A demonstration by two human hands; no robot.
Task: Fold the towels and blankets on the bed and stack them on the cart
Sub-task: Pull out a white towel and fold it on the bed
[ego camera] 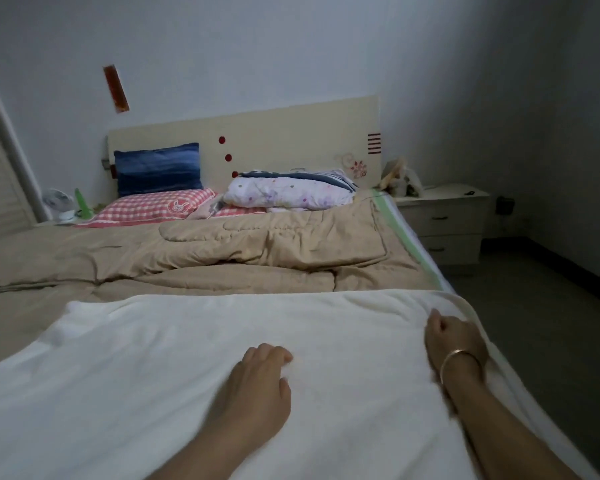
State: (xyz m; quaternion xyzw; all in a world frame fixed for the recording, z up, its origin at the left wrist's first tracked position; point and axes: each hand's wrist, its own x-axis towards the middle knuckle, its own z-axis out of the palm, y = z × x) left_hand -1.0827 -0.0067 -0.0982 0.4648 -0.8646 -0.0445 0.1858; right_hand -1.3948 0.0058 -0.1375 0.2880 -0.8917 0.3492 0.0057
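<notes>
A big white blanket (174, 358) lies spread out flat over the near end of the bed (406, 233). Both bare arms reach out over it.

The left hand (262, 379) rests on the middle of the white blanket. Its fingers are bent down into the soft cloth. I cannot tell if they hold any cloth or just press on it.

The right hand (452, 336) is at the right edge of the white blanket, near the side of the bed. Its fingers are curled tight and the cloth bunches up in little folds there, so it grips the blanket. A gold bangle (459, 358) sits on that wrist.

Past the white blanket lies a tan quilt (222, 251), rumpled, with one part folded back over itself.

Farther on, at the top of the bed, a red checked pillow (153, 209) lies flat on the left. A blue pillow (158, 169) stands behind it and leans on the headboard (284, 133). To the right of them sits a flowered blanket (288, 194), folded into a soft pile.

A pale nightstand (444, 220) stands just beside the bed on the right, by the wall
</notes>
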